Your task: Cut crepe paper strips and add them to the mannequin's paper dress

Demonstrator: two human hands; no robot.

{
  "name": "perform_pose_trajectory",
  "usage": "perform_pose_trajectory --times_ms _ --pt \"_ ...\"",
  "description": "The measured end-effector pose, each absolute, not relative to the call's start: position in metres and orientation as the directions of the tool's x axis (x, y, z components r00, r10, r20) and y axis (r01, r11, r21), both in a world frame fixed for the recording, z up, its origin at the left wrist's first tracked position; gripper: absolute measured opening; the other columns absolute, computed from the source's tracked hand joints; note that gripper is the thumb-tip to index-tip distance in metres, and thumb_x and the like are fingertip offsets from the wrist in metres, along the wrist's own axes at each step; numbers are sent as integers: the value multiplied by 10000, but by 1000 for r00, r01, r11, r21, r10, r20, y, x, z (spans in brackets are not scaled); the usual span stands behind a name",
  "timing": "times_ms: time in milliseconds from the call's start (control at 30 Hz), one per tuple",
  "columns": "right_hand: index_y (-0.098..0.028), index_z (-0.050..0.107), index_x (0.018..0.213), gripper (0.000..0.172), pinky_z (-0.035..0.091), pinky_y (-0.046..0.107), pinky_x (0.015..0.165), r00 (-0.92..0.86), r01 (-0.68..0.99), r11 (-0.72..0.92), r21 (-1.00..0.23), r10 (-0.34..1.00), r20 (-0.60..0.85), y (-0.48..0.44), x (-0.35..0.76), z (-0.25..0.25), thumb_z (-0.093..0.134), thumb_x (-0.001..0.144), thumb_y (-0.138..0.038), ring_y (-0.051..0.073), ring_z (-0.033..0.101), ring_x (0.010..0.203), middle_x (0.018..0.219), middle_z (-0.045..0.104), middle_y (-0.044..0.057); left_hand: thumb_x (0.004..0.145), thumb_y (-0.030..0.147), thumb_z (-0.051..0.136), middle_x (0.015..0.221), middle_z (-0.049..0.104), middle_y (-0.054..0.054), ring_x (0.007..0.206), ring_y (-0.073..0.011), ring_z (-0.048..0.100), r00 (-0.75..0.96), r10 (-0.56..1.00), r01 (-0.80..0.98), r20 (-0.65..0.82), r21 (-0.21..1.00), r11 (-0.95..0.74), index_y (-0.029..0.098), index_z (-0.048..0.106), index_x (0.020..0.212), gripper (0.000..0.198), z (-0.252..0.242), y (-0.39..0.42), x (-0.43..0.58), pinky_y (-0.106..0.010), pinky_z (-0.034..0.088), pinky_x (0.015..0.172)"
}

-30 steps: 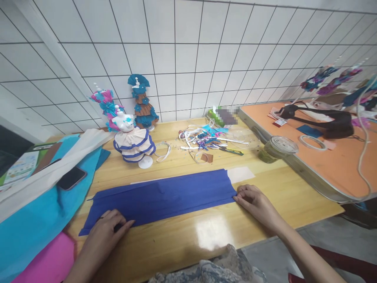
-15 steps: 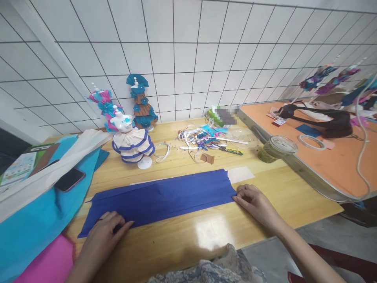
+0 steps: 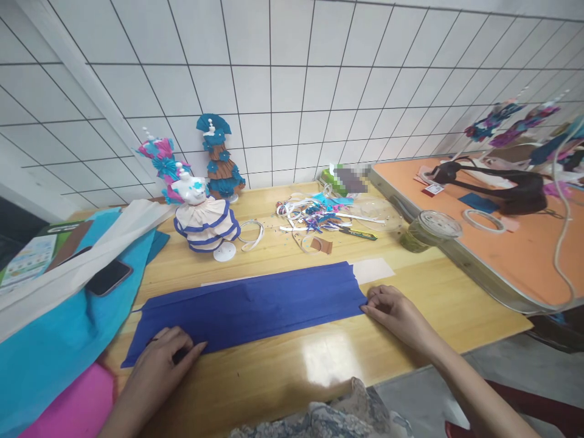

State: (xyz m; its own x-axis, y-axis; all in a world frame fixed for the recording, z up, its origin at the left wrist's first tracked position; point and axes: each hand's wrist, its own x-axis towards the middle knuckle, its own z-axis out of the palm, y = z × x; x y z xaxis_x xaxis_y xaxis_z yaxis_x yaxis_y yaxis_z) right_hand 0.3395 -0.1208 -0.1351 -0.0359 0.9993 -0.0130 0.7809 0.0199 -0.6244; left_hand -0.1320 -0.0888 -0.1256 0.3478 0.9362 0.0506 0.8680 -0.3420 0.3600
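Note:
A long strip of dark blue crepe paper [image 3: 255,304] lies across the wooden table in front of me. Its lower left part is under my left hand [image 3: 157,365], whose bent fingers rest on the paper with the thumb spread apart at the lower edge. At the strip's lower right corner, my right hand [image 3: 395,310] pinches the paper between thumb and fingertips. A pale cream sheet [image 3: 376,269] shows from beneath the strip at its right end and along its far edge.
Behind the strip stand a white figure in a blue-banded skirt [image 3: 205,222] and a teal-brown paper piece [image 3: 221,158]. Paper scraps, a yellow cutter [image 3: 360,233] and a lidded cup [image 3: 429,231] lie farther right. Coloured sheets [image 3: 59,347] and a phone [image 3: 109,278] are at left.

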Motion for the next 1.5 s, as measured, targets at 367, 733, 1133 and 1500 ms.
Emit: perform_pose_trajectory --times_ms 367,733,1133,1500 --pt "-214 573 632 250 440 353 723 -38 781 27 -623 999 -5 -122 341 -137 555 806 -393 216 555 793 805 606 57 795 539 481 619 568 -2 651 -171 530 335 942 880 28 346 -324 211 543 547 415 -129 -88 -134 -283 382 631" --pt "-211 556 636 239 435 350 724 -30 775 27 -632 1000 6 -122 340 -137 559 805 -380 214 555 784 788 606 55 770 607 464 626 572 -6 657 -172 529 297 955 890 -24 369 -268 206 539 538 470 -125 -87 -131 -270 391 615" --pt "-216 581 841 152 481 359 724 -25 773 74 -630 996 87 -127 347 -141 514 833 -353 214 587 811 843 631 57 762 616 456 652 573 -15 691 -187 512 262 961 892 -84 400 -208 201 534 551 473 -121 -88 -129 -298 383 655" --pt "-190 578 1056 223 467 440 867 -258 858 428 -285 838 482 -151 308 -124 524 840 -174 255 553 1053 1072 617 128 756 631 451 693 574 -26 733 -207 498 238 963 896 -128 411 -167 201 543 572 477 -126 -89 -130 -330 368 691"
